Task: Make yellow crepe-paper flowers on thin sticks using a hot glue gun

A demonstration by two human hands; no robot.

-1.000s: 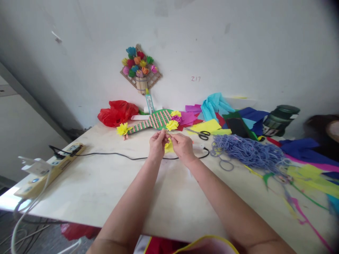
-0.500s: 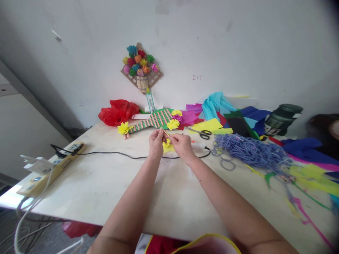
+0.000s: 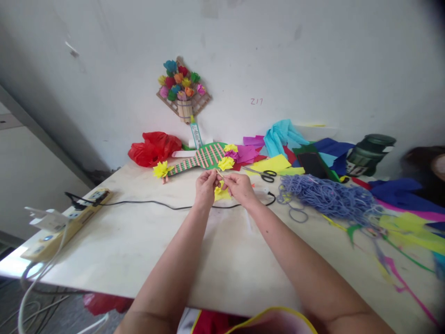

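Note:
My left hand [image 3: 206, 187] and my right hand [image 3: 238, 188] meet over the middle of the white table [image 3: 139, 241], fingers pinched together on a small piece of yellow crepe paper [image 3: 220, 192] and a thin wooden stick [image 3: 219, 174]. Just beyond them lies a green and pink woven paddle [image 3: 203, 157] carrying yellow paper flowers [image 3: 225, 162]. Another yellow flower [image 3: 161, 169] sits at the paddle's handle end.
Black scissors [image 3: 264, 175] lie right of the paddle, beside a heap of blue rubber bands [image 3: 327, 197] and coloured paper sheets [image 3: 278, 139]. A black cable [image 3: 146, 202] runs to a power strip [image 3: 66, 218] at the left edge. A red bag [image 3: 153, 147] and a dark jar [image 3: 368, 149] stand by the wall.
Both hands stay pinched on the yellow paper and have shifted slightly away from me; the fingers work it a little. Nothing else on the table has moved.

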